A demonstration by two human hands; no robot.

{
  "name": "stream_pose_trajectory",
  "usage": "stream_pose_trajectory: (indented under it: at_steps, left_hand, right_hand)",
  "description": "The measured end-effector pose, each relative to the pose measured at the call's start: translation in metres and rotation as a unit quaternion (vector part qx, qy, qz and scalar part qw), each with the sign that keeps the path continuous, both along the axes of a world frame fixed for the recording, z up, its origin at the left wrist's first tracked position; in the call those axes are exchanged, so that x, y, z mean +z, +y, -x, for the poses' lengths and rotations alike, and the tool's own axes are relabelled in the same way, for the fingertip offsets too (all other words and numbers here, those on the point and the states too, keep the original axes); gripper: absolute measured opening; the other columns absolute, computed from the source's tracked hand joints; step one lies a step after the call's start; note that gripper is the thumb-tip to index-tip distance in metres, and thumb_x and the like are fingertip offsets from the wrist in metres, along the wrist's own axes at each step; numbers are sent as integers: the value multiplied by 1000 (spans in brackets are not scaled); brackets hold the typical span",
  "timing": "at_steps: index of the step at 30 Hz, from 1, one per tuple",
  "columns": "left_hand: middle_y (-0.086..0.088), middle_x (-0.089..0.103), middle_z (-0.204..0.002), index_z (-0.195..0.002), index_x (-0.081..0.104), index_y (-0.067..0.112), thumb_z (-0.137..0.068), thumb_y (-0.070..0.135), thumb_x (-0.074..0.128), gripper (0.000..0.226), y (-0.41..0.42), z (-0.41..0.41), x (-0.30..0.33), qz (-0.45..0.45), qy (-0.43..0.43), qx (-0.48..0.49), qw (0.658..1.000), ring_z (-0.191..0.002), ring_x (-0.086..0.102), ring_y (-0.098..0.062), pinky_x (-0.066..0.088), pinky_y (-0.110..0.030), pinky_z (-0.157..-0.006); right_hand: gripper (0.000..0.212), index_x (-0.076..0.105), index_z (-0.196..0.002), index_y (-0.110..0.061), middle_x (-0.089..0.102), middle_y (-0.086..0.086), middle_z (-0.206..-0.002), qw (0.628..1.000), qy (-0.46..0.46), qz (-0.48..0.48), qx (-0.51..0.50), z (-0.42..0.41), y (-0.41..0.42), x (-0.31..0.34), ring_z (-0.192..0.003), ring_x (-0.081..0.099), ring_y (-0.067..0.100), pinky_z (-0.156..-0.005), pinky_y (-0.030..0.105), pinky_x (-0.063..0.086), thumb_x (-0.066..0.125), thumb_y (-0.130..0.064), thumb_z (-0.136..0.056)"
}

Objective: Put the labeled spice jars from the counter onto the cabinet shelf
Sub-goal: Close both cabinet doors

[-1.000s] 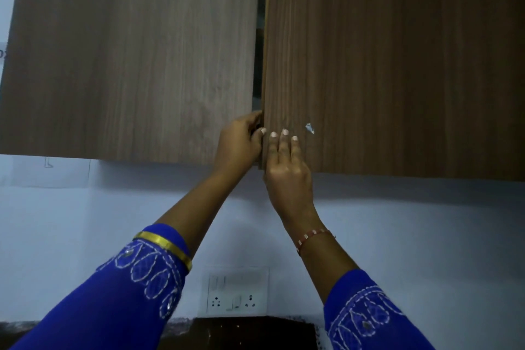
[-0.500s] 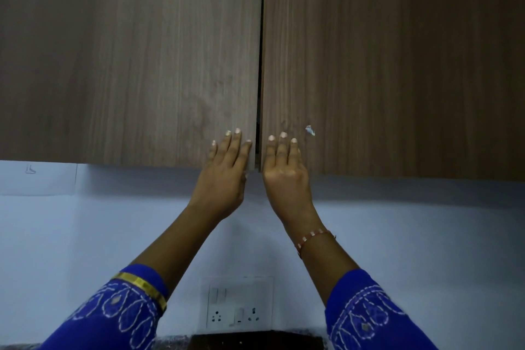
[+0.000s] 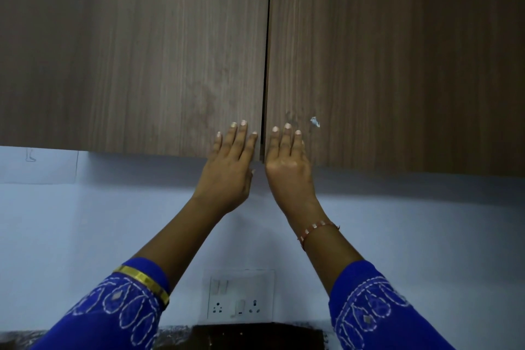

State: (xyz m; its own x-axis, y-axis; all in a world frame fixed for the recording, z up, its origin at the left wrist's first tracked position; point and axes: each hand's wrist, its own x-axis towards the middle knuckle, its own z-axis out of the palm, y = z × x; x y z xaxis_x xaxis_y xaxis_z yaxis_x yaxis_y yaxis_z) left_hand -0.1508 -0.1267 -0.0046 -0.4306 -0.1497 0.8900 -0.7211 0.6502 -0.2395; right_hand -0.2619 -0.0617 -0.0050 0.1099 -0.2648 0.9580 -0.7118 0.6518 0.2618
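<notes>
A wall cabinet with two brown wood-grain doors fills the upper view. Both the left door and the right door are closed, with only a thin dark seam between them. My left hand lies flat with straight fingers on the lower inner corner of the left door. My right hand presses flat on the lower inner corner of the right door. Neither hand holds anything. No spice jars and no shelf are visible; the doors hide the cabinet's inside.
A pale blue wall runs below the cabinet. A white switch and socket plate is mounted low in the middle. A dark object and a strip of dark counter show at the bottom edge.
The left door, ajar a second ago with my left fingers curled on its edge, is now closed. My left hand has flattened onto it. My right hand has stayed on the right door.
</notes>
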Motion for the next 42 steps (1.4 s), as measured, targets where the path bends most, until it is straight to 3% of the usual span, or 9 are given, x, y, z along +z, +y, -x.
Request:
stream_pose_trajectory:
  at_steps: [13,19,21,24,26,29,32,42]
  left_hand:
    - [-15,-13,-156,-146,-9,9,-94,30,36,71,5,-2,2,-17,-23,27,999,-144,-14,-28,-11,-39,-115]
    - [-14,-14,-156,-146,-9,11,-95,30,37,72,4,-8,4,-12,-42,27,999,-144,-15,-28,-12,-37,-115]
    - [-14,-14,-156,-145,-10,11,-94,32,37,73,3,-7,3,-10,-42,32,999,-144,-15,-28,-12,-38,-115]
    - [-13,-16,-155,-141,-17,13,-94,32,37,75,1,-7,1,-4,-41,36,999,-141,-22,-26,-13,-38,-114]
    - [-11,-21,-153,-137,-22,15,-94,32,36,74,-1,-7,0,2,-40,37,999,-136,-27,-24,-14,-38,-114]
    - [-8,-29,-145,-135,-24,15,-95,31,34,73,-4,-6,-3,7,-30,36,999,-134,-30,-25,-15,-40,-114]
    - [-9,-31,-145,-136,-25,15,-96,31,30,70,-8,-2,-7,15,-21,43,999,-135,-30,-27,-17,-42,-113]
    - [-10,-31,-145,-136,-25,11,-96,33,29,70,-4,2,-9,-12,-19,48,999,-142,-20,-31,-15,-44,-114]
  right_hand:
    - [57,58,-125,-8,66,14,-119,999,21,-21,-24,2,-4,5,-105,67,27,-82,28,58,73,-29,-74]
    - [61,55,-129,-10,63,13,-124,999,17,-42,13,5,-8,5,-110,64,26,-88,27,55,74,-30,-75]
    - [62,46,-136,-6,54,19,-134,998,-5,-44,38,10,-7,4,-122,55,32,-98,32,49,67,-26,-81]
    - [66,18,-146,0,20,27,-152,982,-46,-99,153,20,-12,1,-141,20,42,-116,45,18,50,-19,-91]
    - [68,7,-148,-4,7,22,-156,973,-60,-100,198,26,-13,-2,-145,4,36,-117,43,2,45,-24,-94]
    - [73,-13,-143,-13,-16,11,-153,965,-80,-95,232,31,-20,-9,-140,-18,25,-113,40,-10,39,-36,-96]
    - [78,-19,-140,-14,-24,10,-148,965,-85,-94,228,32,-27,-14,-139,-21,28,-114,41,-13,37,-45,-95]
    - [93,-24,-138,-12,-21,16,-154,967,-99,-123,200,31,-22,-14,-145,-15,33,-115,43,-13,42,-54,-88]
